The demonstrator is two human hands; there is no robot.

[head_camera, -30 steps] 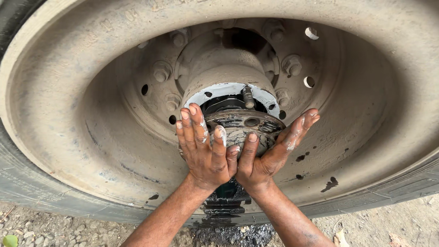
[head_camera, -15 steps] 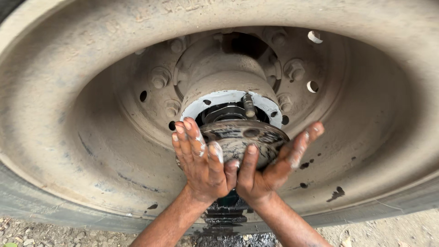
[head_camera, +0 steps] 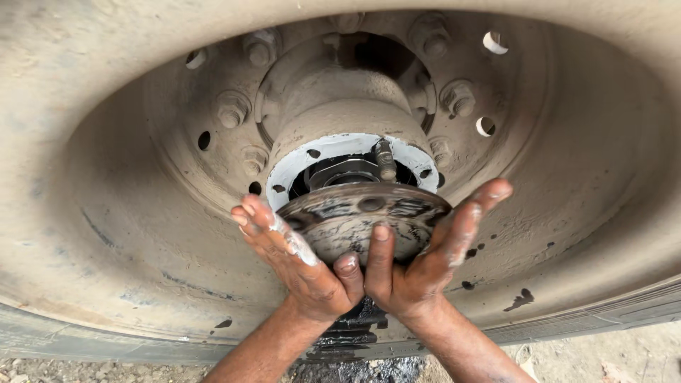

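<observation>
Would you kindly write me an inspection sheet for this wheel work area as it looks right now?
Surface: dusty wheel rim, dark oil spots low on the right; gravel ground below.
Job's things: round greasy hub cover plate, tilted, cupped from beneath in front of the open hub; one stud stands out of the white-smeared hub face.
Clutter: dark oily drip below the hub, partly hidden by the wrists.
Grippers: left hand and right hand both open-palmed under the plate, heels together, smeared with white paste.
Cables: nothing seen.
Surroundings: lug nuts around the hub, round holes in the rim, tyre edge at the bottom.
</observation>
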